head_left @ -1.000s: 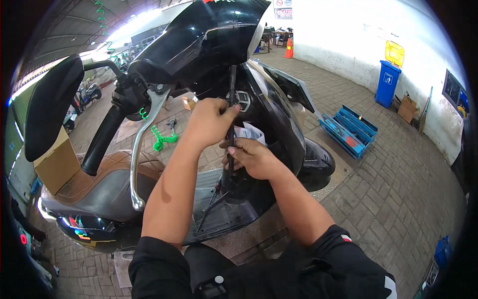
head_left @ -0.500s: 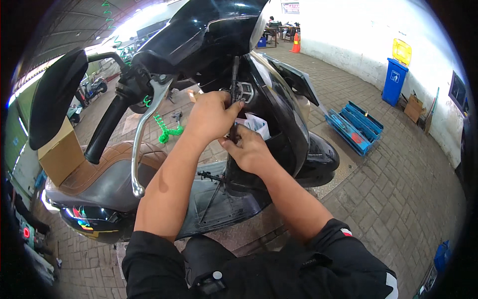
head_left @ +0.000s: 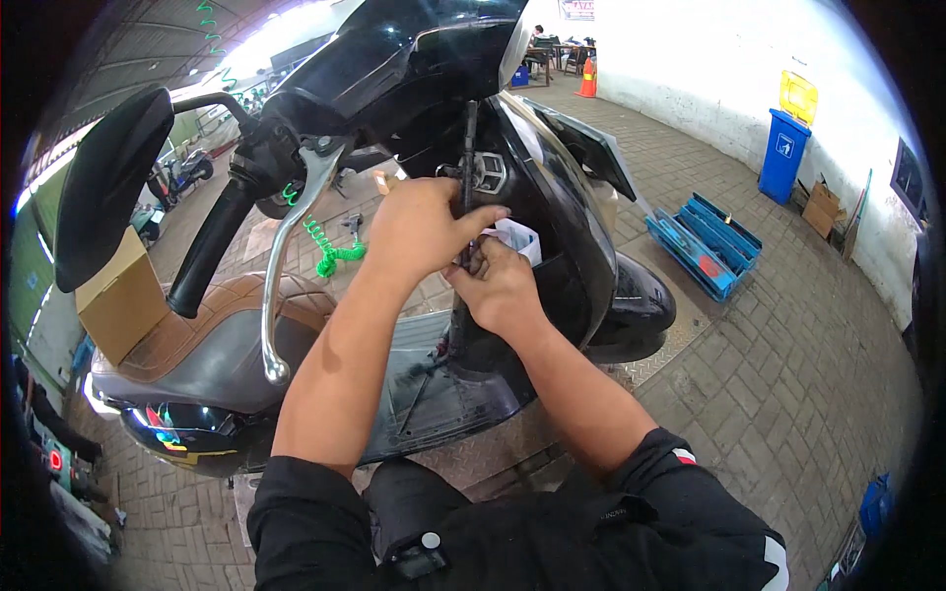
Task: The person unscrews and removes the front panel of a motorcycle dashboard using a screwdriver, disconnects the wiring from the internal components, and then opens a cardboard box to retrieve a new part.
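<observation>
A slim black cable-like strand (head_left: 469,138) stands upright in front of the inner front panel of a black scooter (head_left: 581,227). My left hand (head_left: 419,222) is closed around its middle from the left, thumb stretched to the right. Just below, my right hand (head_left: 501,286) has its fingers curled and pinched at the strand's lower part; the fingertips are partly hidden. Beside the strand sits a metal-framed bracket (head_left: 491,173). Behind my right hand, a white bag-like item (head_left: 517,239) lies in the scooter's front pocket. Blurred dark pieces (head_left: 424,366) hang over the footboard (head_left: 463,414).
The handlebar grip (head_left: 212,246), silver brake lever (head_left: 271,295) and mirror (head_left: 113,187) stick out at left. A cardboard box (head_left: 123,305) rests on the brown seat (head_left: 266,305). A blue toolbox (head_left: 705,246) lies open on the paving at right; a blue bin (head_left: 783,158) stands beyond.
My left thumb has lifted and stretched to the right. My right hand has shifted slightly up and right along the strand. The dark pieces over the footboard have moved and blurred.
</observation>
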`<act>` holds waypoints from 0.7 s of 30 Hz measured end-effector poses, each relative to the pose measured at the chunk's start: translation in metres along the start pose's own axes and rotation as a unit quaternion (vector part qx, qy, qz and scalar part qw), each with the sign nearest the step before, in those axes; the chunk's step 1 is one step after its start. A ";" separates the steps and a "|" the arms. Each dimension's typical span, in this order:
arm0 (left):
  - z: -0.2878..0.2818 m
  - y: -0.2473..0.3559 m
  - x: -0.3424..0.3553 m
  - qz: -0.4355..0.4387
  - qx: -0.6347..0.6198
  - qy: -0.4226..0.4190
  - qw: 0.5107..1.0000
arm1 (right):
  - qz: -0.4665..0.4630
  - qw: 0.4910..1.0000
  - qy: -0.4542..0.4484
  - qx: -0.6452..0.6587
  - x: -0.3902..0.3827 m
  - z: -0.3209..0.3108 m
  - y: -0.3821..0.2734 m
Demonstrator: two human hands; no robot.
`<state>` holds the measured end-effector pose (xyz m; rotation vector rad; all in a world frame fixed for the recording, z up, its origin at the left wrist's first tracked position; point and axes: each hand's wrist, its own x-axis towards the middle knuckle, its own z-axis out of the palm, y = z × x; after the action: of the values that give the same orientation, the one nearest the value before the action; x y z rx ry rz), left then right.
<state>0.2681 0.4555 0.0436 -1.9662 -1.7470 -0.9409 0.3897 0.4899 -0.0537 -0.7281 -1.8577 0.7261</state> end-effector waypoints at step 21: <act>-0.010 0.022 0.002 -0.082 0.074 -0.067 0.992 | -0.011 0.998 -0.006 0.066 0.004 0.016 0.018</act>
<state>0.2867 0.4469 0.0558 -1.8525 -2.0166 -0.7180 0.3765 0.5016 -0.0706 -0.6190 -1.8057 0.8326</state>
